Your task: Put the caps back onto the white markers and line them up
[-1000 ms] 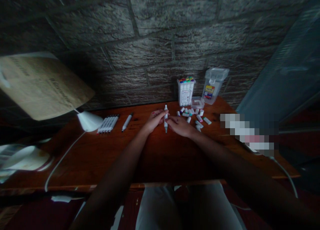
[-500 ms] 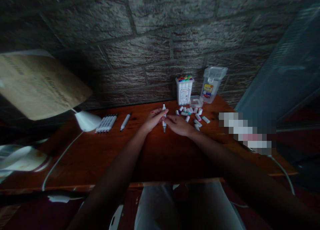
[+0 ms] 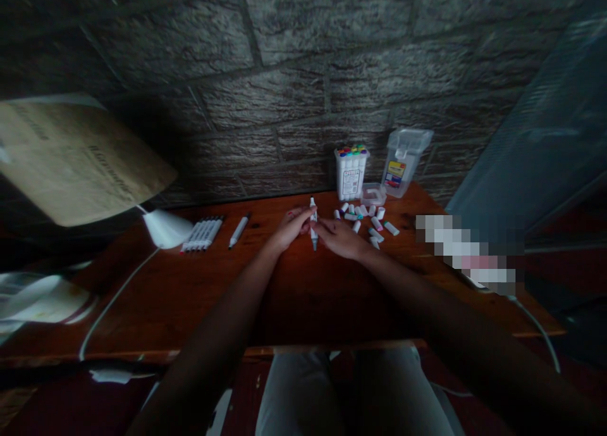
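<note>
Between my two hands a white marker point(image 3: 313, 236) stands nearly upright in view, its uncapped-looking grey end pointing toward me. My left hand point(image 3: 293, 226) is closed on its left side, the thumb pressed along the barrel. From the right, my right hand point(image 3: 338, 236) pinches the same marker lower down. Close behind my right hand lie several loose white marker caps point(image 3: 376, 223), some with coloured ends. A single white marker point(image 3: 238, 231) lies left of my left hand, and beyond it is a row of several white markers point(image 3: 203, 233).
A filled marker case point(image 3: 351, 175) stands near the wall beside a small clear lid point(image 3: 373, 194) and an open clear case point(image 3: 401, 164). A lamp point(image 3: 165, 229) with a paper shade stands left. A white cup-like container point(image 3: 50, 300) and a blurred-out object point(image 3: 467, 252) sit at the sides.
Both hands keep their hold on the marker, with hardly any movement of the fingers. The whole view has shifted very slightly.
</note>
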Demonstrator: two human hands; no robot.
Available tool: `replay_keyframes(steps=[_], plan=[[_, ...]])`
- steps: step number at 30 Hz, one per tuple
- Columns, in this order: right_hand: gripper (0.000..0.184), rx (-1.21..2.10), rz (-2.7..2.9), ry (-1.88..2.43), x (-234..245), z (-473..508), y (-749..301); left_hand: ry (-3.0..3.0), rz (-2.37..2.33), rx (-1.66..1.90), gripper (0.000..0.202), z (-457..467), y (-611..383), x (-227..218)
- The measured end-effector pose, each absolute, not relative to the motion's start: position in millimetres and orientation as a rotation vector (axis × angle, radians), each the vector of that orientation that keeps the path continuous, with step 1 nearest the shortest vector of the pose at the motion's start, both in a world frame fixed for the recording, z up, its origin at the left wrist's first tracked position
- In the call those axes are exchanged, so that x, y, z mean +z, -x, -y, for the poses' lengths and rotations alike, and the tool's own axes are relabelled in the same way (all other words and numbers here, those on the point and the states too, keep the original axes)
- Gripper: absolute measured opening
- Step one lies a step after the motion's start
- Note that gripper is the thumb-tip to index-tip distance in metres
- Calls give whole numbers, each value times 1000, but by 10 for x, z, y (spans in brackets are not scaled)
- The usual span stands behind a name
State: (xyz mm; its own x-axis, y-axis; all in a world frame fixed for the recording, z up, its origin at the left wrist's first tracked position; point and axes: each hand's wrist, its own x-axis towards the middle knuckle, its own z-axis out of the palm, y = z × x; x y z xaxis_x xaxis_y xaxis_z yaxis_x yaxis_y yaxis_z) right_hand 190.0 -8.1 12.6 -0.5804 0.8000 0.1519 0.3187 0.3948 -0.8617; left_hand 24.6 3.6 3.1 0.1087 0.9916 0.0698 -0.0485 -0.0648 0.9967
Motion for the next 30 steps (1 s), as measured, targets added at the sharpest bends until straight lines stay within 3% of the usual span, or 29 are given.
replay_keyframes(steps=[12,30], plan=[[56,1133,2057,967,99,86,-1907,-1210,-1095,1205,50,7,-290,83],[51,1112,2097,992,106,68,-1902,-1137,-1080,1209,47,3,-298,96]])
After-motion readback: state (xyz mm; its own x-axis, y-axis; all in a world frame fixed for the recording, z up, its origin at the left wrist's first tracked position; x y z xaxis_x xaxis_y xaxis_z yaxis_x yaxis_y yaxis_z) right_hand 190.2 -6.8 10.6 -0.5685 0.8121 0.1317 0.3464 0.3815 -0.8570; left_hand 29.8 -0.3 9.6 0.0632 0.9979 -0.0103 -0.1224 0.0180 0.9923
